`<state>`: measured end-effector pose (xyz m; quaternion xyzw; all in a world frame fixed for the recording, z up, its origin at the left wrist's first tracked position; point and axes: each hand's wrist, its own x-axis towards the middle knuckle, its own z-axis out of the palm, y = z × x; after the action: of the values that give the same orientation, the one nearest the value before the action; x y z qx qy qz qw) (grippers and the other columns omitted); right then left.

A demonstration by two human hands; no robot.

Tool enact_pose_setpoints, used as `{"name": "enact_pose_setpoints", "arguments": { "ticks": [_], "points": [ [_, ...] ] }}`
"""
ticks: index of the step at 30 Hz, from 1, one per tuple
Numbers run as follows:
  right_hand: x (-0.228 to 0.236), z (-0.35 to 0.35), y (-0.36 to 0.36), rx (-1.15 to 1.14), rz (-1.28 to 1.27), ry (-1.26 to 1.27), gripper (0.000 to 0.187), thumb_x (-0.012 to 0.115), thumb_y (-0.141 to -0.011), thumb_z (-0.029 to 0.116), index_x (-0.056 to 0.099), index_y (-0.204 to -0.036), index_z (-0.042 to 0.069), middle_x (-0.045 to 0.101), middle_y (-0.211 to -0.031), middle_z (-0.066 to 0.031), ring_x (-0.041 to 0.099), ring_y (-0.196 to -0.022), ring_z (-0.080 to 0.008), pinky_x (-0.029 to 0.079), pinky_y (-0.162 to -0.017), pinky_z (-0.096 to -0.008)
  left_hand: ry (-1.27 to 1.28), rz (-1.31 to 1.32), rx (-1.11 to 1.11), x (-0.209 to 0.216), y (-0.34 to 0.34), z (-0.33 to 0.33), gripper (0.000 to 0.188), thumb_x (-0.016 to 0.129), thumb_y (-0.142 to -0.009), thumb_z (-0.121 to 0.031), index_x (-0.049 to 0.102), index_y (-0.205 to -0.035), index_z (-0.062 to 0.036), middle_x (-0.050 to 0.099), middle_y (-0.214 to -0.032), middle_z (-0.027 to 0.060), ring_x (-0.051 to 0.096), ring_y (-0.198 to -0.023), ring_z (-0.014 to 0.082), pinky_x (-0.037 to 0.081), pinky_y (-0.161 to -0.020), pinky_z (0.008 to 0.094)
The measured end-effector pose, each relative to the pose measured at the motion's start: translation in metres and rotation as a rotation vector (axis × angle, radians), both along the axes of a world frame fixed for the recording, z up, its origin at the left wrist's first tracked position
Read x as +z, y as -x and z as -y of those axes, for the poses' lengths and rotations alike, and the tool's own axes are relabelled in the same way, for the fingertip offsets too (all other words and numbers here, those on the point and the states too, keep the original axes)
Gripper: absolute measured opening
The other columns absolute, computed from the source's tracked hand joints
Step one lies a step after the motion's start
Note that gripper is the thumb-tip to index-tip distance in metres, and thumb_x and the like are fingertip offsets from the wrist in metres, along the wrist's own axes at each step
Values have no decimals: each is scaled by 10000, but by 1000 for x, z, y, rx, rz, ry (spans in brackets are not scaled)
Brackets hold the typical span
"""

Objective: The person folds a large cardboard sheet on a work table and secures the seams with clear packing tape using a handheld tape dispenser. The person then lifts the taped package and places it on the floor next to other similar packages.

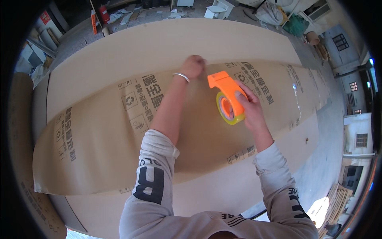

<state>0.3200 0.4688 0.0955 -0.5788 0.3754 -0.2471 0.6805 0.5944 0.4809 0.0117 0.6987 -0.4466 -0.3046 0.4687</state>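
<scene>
A long parcel (pixel 95 119) in brown printed kraft paper lies across the pale board table (pixel 175 38). In my right hand (pixel 254 107) is an orange tape dispenser (pixel 227 87), gripped round its side and held above the parcel. It carries a roll of clear yellowish tape (pixel 231 120). My left hand (pixel 193 67) is closed near the parcel's far edge, left of the dispenser's front end. Its fingertips are blurred and turned away, so what they hold, if anything, cannot be made out. Shiny tape strips (pixel 295 89) cross the parcel's right part.
A printed brown paper roll (pixel 22 131) stands along the left side. Beyond the table are a red fire extinguisher (pixel 104 14), scraps on the floor, a white stool-like piece (pixel 218 10) and a green bag (pixel 296 26). Stacked wooden boards (pixel 334 203) are at the right.
</scene>
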Motion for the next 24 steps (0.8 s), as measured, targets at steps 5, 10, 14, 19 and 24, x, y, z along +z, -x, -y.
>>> {"name": "enact_pose_setpoints", "arguments": {
  "ticks": [5, 10, 14, 19, 24],
  "points": [
    [6, -27, -11, 67, -101, -57, 496, 668, -1000, 130, 546, -1471, 29, 671, -1278, -85, 648, -1068, -138, 531, -932, -295, -31, 125, 381, -54, -80, 3, 287, 582, -991, -256, 696, -970, 7, 714, -1099, 256, 669, -1038, 450, 543, -894, 498],
    [-11, -32, -5, -38, -72, 63, 468, 628, -1026, 141, 538, -1471, 29, 701, -1176, -91, 673, -785, -143, 567, -688, -289, -278, 302, 206, -33, -56, 28, 287, 572, -1007, -271, 719, -1074, -34, 725, -1132, 214, 688, -1066, 404, 547, -919, 494],
    [7, -16, -3, -67, -71, -5, 458, 631, -1030, 163, 542, -1448, -1, 702, -1164, -89, 679, -845, -137, 568, -724, -283, -428, 356, 39, -10, -62, 59, 304, 590, -1003, -295, 736, -1117, -54, 738, -1148, 180, 695, -1083, 389, 544, -932, 490],
    [12, 0, -17, -67, -30, -78, 471, 622, -1036, 166, 515, -1453, -26, 704, -1102, -86, 658, -731, -141, 556, -659, -294, -523, 499, -96, -46, -65, 95, 361, 639, -964, -349, 748, -1144, -56, 724, -1226, 167, 686, -1146, 356, 532, -961, 478],
    [3, -14, -14, -71, -34, -133, 552, 668, -1012, 161, 458, -1499, 7, 690, -1054, -91, 646, -696, -167, 556, -570, -343, -573, 374, -294, -77, -68, 92, 332, 627, -968, -319, 768, -1126, -63, 741, -1125, 168, 710, -1005, 306, 536, -886, 455]
  ]
}}
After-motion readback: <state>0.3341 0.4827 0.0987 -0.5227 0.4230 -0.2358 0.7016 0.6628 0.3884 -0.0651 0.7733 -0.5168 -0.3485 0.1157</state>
